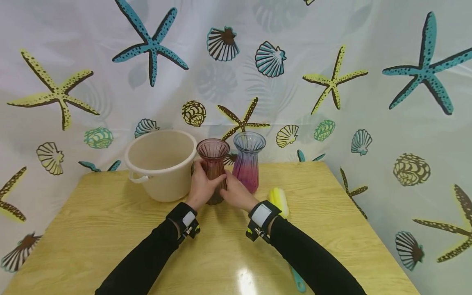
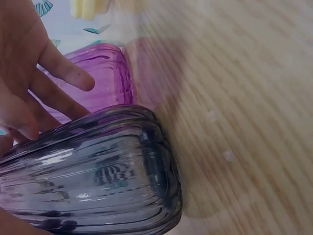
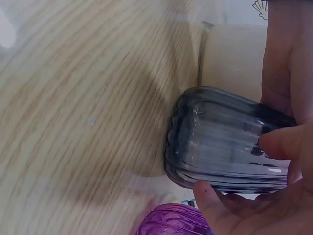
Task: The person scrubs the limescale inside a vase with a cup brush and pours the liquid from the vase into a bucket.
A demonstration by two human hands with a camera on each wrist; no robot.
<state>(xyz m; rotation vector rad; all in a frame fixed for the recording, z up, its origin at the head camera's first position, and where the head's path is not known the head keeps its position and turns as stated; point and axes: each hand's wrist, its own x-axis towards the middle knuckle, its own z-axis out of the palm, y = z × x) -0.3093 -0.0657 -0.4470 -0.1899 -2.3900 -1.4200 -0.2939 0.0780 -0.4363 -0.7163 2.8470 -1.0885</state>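
Grip's on: left hand (image 1: 200, 187) nine o'clock, right hand (image 1: 237, 192) three, round the ribbed vase (image 1: 214, 165): likely slick, brittle glass; mid-body's safest!

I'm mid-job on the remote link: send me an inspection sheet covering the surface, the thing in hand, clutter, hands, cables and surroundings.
Surface: table, wood-grained, glare near the front.
Job's thing: red vase, ribbed glass, held between both hands; base contact with the table unclear.
Clutter: bucket left of it; blue-pink vase upright to the right; yellow sponge by the right wrist; teal handle partly hidden by the right sleeve.
Left hand: grips the red vase.
Right hand: holds its right side.
Cables: nothing seen.
Surroundings: backdrop printed with starfish and shells.
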